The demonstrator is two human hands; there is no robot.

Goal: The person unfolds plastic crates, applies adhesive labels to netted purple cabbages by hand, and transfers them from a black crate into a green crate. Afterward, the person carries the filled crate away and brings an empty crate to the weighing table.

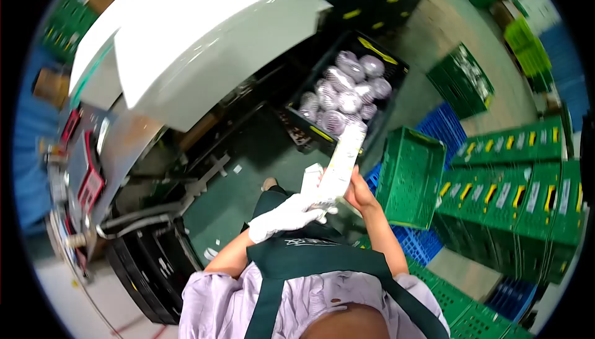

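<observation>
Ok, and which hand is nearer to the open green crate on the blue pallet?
The right hand. It is just left of the green crate, while the gloved left hand is farther left, at the white packaging.

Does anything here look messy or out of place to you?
A small white scrap lies loose on the green floor, like stray litter. Only the left hand is gloved; the right hand is bare, which looks mismatched.

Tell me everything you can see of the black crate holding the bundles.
The black plastic crate is open-topped, rectangular and upright, with yellow patches on opposite sides. It stands beyond and left of an open green plastic crate. Rounded purple-and-white bundles in shiny wrap are heaped inside. A white printed strip overlaps its near end in view; contact is unclear.
</observation>
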